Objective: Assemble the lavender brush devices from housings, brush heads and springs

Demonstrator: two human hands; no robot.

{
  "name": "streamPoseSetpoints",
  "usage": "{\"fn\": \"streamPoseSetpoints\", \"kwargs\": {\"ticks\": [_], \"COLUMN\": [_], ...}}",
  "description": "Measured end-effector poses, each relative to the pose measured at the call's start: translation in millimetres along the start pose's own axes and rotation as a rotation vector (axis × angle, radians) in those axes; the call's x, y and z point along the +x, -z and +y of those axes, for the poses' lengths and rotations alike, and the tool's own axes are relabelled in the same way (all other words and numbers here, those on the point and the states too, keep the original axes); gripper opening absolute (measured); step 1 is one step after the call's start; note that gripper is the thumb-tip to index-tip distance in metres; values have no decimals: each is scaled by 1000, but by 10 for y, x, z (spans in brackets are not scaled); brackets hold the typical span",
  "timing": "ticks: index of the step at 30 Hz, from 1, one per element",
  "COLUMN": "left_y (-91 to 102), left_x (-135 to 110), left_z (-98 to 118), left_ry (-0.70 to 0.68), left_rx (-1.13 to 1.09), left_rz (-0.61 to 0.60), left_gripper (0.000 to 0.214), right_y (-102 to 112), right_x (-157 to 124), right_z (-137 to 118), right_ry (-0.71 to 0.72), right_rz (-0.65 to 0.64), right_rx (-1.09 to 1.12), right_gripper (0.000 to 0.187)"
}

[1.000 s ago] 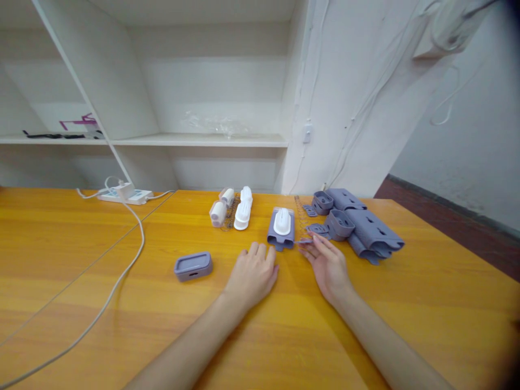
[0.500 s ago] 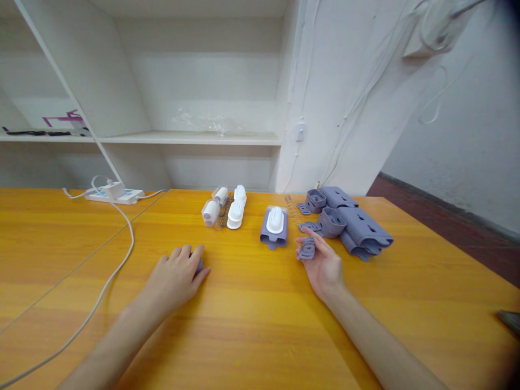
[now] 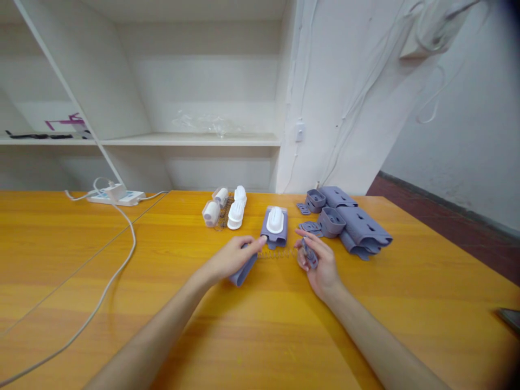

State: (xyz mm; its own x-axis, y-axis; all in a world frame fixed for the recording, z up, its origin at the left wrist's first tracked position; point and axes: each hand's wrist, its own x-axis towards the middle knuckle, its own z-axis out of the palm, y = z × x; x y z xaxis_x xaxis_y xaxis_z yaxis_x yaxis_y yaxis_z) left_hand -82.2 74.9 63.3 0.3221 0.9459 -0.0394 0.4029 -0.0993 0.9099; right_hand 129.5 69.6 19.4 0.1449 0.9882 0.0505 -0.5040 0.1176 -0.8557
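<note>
My left hand (image 3: 239, 254) is closed around a hollow grey-purple plastic part (image 3: 244, 272), partly hidden under the palm, in front of the table's middle. In my right hand (image 3: 319, 262) a small grey-purple plastic plate (image 3: 310, 254) with slots is held between thumb and fingers. A thin coil spring (image 3: 276, 253) stretches across the gap between the two hands; whether either hand grips its ends I cannot tell. Just beyond it sits a grey-purple housing (image 3: 268, 236) with a white oval cap (image 3: 275, 220) lying on top.
Several grey-purple housings (image 3: 365, 230), cups (image 3: 332, 222) and slotted plates (image 3: 311, 227) are grouped at the right. White oval pieces (image 3: 236, 211), white rollers in clear cases (image 3: 211, 213) and springs (image 3: 224, 214) lie back left. A power strip (image 3: 132, 198) and white cable (image 3: 132, 244) are at left.
My left hand has moved right with the hollow part, which now shows more. The spring that lay beyond my right hand is now between both hands. The plate in my right hand has turned.
</note>
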Motion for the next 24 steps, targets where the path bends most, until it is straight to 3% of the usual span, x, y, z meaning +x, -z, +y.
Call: {"fn": "streamPoseSetpoints", "kwargs": {"ticks": [2,7,12,17,21,24], "left_y": [-51,5,100,12,-89,-158], "left_x": [20,-27,-74,-95,-85,-52], "left_z": [-10,-87,-189,-190,-141,-131], "left_ry": [2,22,147,159,120,116], "left_rx": [4,-99,-355,-448,-430,-530], "left_rz": [-62,-28,-111,-120,-86,20], "left_gripper": [42,40,43,48,41,40], "right_y": [7,28,29,31,19,-15], "right_x": [3,32,44,30,11,-9], "right_z": [0,-3,-12,-6,-33,-87], "right_ry": [1,-4,-33,-26,-35,-98], "right_rz": [10,25,38,35,25,8], "right_rx": [4,59,119,91,76,140], "right_gripper": [28,26,26,24,27,41]}}
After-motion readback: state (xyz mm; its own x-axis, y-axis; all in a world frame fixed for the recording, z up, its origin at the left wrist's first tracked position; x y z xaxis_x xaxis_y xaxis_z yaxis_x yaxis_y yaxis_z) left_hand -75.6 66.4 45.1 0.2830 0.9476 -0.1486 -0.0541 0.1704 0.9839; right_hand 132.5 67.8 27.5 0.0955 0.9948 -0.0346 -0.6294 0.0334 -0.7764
